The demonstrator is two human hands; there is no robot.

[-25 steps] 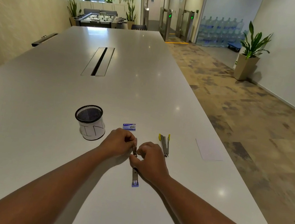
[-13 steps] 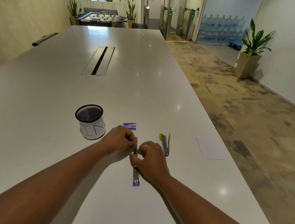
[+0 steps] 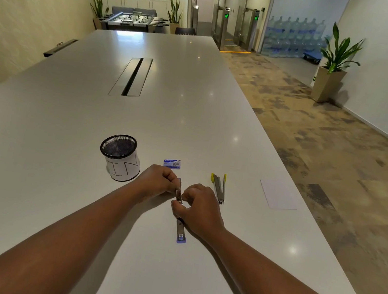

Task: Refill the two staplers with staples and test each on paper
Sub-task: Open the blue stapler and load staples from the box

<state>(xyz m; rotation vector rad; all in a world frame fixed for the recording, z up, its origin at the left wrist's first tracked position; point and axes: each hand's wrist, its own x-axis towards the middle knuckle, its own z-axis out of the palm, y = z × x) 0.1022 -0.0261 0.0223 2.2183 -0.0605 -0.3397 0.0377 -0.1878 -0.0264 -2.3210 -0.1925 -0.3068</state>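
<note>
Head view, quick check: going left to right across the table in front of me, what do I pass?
Mesh cup → staple box → left hand → purple stapler → right hand → yellow stapler → paper.

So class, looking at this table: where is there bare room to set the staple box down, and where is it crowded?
Free: the wide stretch beyond the cup up to the cable slot, the strip between yellow stapler and paper, and left of the cup. Crowded: around both hands, the purple stapler and the box.
</note>
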